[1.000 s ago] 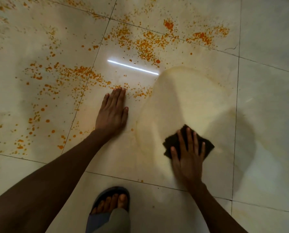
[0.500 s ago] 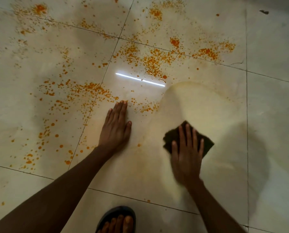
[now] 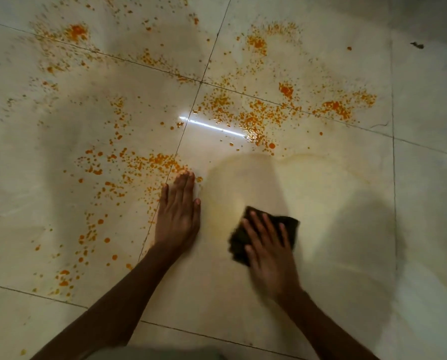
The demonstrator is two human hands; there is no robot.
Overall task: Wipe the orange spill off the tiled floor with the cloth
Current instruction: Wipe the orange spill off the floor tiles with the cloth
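Observation:
Orange spill (image 3: 245, 115) lies in drops and patches across the pale tiled floor (image 3: 425, 203), thickest at the top middle and down the left side. A smeared yellowish wiped patch (image 3: 308, 183) spreads right of centre. My right hand (image 3: 266, 250) presses flat on a dark brown cloth (image 3: 287, 224), which shows around and past the fingers; the hand is blurred. My left hand (image 3: 178, 214) rests palm down on the floor, fingers together, its fingertips at the edge of the orange drops.
Grout lines cross the floor. A bright light streak (image 3: 212, 127) reflects on the wet tile above the hands. A small dark speck (image 3: 417, 44) lies at the top right. Pale fabric (image 3: 152, 353) shows at the bottom edge.
The view has tilted up, so more spill shows at the top and the sandalled foot is out of view. My right hand with the cloth has slid left toward my left hand.

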